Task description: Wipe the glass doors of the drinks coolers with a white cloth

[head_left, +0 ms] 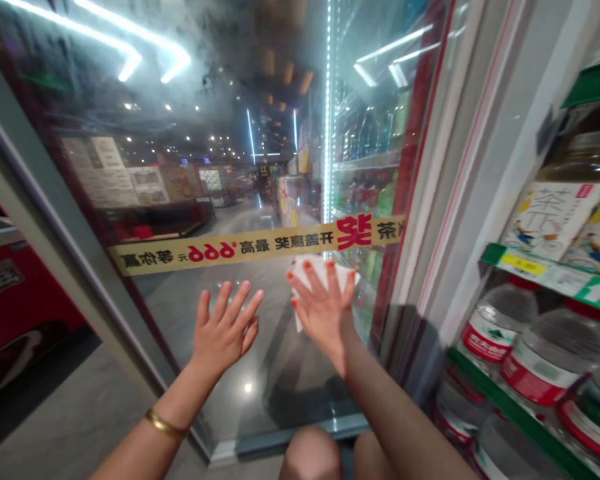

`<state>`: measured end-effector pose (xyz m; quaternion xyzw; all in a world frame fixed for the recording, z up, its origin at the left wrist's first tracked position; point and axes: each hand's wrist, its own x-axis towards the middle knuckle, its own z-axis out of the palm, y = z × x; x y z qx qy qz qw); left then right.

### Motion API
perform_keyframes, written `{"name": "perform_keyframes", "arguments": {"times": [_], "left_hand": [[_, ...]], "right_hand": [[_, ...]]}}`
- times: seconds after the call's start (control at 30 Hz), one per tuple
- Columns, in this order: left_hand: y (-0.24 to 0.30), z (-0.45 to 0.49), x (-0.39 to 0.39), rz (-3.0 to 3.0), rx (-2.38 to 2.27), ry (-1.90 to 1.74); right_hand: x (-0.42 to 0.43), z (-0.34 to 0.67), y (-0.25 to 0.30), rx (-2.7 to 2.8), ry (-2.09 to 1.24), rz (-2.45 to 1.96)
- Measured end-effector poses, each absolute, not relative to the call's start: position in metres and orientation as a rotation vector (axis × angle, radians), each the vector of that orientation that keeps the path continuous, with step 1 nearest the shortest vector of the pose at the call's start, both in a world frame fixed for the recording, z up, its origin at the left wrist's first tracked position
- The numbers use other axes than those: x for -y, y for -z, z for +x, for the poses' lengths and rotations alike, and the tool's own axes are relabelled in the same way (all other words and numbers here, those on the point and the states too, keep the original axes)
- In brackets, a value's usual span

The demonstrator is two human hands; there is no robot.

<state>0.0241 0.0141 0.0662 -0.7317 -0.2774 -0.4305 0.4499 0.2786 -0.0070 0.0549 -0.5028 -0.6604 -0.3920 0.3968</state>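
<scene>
A glass cooler door (260, 360) stands in front of me, with a yellow printed strip (300, 241) running across it, its writing reversed. My right hand (325, 303) lies spread over a white cloth or tissue (349, 272), pressing it flat against the glass just below the strip. To the left, my left hand (225, 330) has its fingers stretched out with nothing in them. It is at or very near the glass; I cannot tell if it touches. A gold bracelet (166, 424) circles the left wrist.
On the right, shelves with green edges (525, 413) hold large water bottles (545, 353) and boxed tea bottles (545, 217). The door's metal frame (95, 247) slants along the left, beside a red printed surface (25, 287). My knees (311, 457) are close to the door's bottom.
</scene>
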Motion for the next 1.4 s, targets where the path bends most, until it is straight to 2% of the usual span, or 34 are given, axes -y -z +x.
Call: {"name": "perform_keyframes", "arguments": {"times": [0.07,0.13,0.27,0.37,0.5,0.6,0.73,0.83,0.97,1.07,1.2,1.27,1.4], "left_hand": [[-0.065,0.026,-0.012,-1.807,0.689,1.062],[-0.064,0.029,-0.011,-1.809,0.706,1.06],[-0.063,0.033,-0.011,-1.802,0.717,1.056],[-0.063,0.03,-0.008,-1.816,0.694,1.089],[-0.051,0.018,-0.004,-1.755,0.832,1.217],[-0.038,0.012,-0.005,-1.669,0.903,1.246],[-0.03,0.014,-0.008,-1.638,0.92,1.246],[-0.03,0.014,-0.01,-1.664,0.938,1.253],[-0.029,0.017,-0.011,-1.686,0.953,1.264],[-0.028,0.023,-0.009,-1.69,0.969,1.278],[-0.028,0.026,-0.002,-1.721,0.993,1.287],[-0.028,0.022,0.001,-1.74,1.005,1.29],[-0.023,0.009,0.001,-1.683,1.094,1.318]], "right_hand": [[0.004,0.302,-0.067,1.474,0.974,-1.373],[0.009,0.314,-0.057,1.388,0.963,-1.447],[0.023,0.291,-0.017,1.705,1.009,-1.339],[0.015,0.273,-0.034,1.885,1.053,-1.162],[0.005,0.299,-0.075,1.603,1.076,-1.275],[0.017,0.31,-0.062,1.507,1.098,-1.341],[0.022,0.281,-0.041,1.796,1.178,-1.145],[0.004,0.268,-0.076,1.908,1.185,-1.038],[-0.012,0.301,-0.122,1.65,1.171,-1.23],[0.003,0.314,-0.101,1.524,1.201,-1.276],[0.024,0.274,-0.064,1.871,1.326,-0.994],[0.02,0.247,-0.076,2.026,1.368,-0.855],[-0.007,0.234,-0.145,1.956,1.39,-0.834]]}}
